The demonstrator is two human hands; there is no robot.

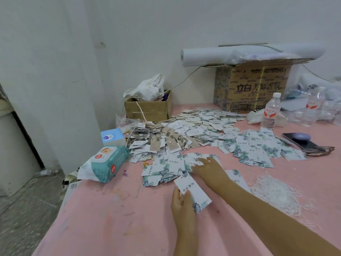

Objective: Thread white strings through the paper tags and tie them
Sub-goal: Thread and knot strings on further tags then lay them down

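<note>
Closest in, left grip (181, 204) curled round one white paper tag (193, 194), holding it over the pink worktop (110, 218); right grip (208, 168) further out, fingers flat and loose on the heap of tags (162, 172), holding nothing; pile of white strings (276, 194) off to the right; pack of wipes (105, 163) at the left edge; water bottle (270, 111) and big brown box (254, 85) at the back.

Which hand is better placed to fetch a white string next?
Right. The right hand rests open on loose tags, and the string pile lies on its side; the left hand holds a tag.
</note>
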